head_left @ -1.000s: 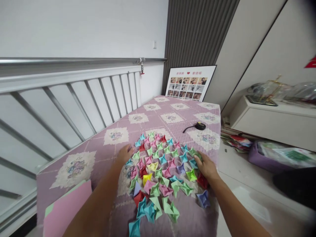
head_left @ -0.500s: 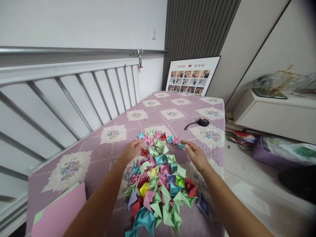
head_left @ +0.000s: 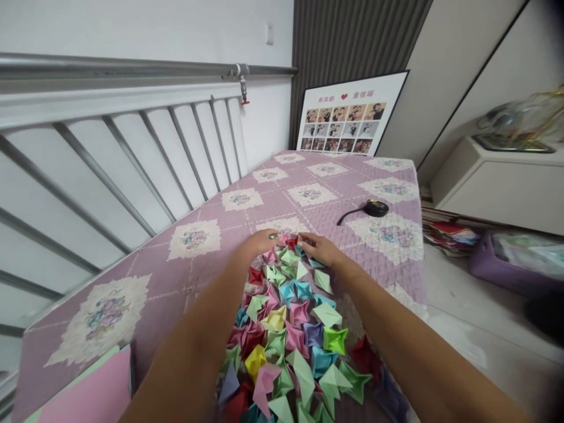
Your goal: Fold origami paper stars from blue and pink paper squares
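Many folded paper pieces in several colours lie in a long cluster. My left hand [head_left: 261, 242] is at the far left end of the cluster, its fingers stretched out and curved against the small pieces there. Just right of it are a pink folded paper piece [head_left: 285, 237] and a red folded paper piece [head_left: 292, 242]. My right hand [head_left: 321, 248] faces it from the other side, thumb and fingers slightly apart, fingertips at the red piece. A blue folded piece [head_left: 299, 251] shows partly under the right hand. Nearer me lie a yellow piece [head_left: 255, 362] and a bright green piece [head_left: 335, 339].
A purple floral cloth [head_left: 247, 224] covers the surface. A black tape measure [head_left: 375, 208] with a strap lies at the back right. Pink paper sheets [head_left: 90, 390] rest at the front left. The white radiator [head_left: 127, 153] borders the left side; a photo board [head_left: 348, 114] stands behind.
Both hands have moved inward, toward each other, at the far row. The far paper pieces are now bunched between them and partly covered. The view has shifted slightly.
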Available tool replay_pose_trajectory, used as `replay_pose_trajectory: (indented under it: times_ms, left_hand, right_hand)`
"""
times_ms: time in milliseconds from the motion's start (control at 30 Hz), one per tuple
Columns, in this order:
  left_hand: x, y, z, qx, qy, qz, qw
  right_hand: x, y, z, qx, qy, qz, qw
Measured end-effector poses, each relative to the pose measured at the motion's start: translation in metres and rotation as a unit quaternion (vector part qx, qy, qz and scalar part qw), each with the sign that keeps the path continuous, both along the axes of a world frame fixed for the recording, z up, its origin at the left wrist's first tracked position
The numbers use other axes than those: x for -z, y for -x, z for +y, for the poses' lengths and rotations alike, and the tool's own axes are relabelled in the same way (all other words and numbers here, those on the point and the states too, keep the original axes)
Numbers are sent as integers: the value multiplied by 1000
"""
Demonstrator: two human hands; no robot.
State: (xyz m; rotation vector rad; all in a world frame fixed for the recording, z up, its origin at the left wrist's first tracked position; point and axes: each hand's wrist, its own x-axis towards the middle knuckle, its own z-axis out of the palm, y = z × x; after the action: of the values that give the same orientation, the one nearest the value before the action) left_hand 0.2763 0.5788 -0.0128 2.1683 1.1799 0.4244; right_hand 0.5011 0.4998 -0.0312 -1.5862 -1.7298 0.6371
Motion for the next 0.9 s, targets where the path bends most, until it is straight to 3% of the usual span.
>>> replay_pose_trajectory:
  times_ms: [133, 333, 433, 533, 633, 733, 833, 900]
  left_hand:
    - [-12, 0, -27, 58, 24, 10, 998]
    - [-49, 35, -102, 146, 70, 14, 987]
    - [-75, 57, -141, 134, 43, 5, 990]
    - [-88, 90, -184, 37, -27, -31, 998]
    - [-72, 132, -242, -68, -57, -59, 994]
    - [-31, 168, -316, -98, -75, -58, 991]
    - [8, 176, -384, -134, -46, 51, 989]
    - [19, 164, -413, -169, -36, 113, 978]
  right_hand:
    - [-15, 16, -20, -97, 35, 37, 994]
    - [-55, 31, -86, -190, 62, 55, 978]
    - [-71, 21, -120, -147, 49, 56, 986]
    - [-70, -5, -157, -6, 23, 53, 998]
    - [-49, -28, -200, 112, 4, 52, 992]
    - [-21, -28, -241, 169, 1, 70, 983]
    - [-4, -6, -269, 215, -16, 57, 975]
    - [-1, 18, -278, 243, -46, 57, 967]
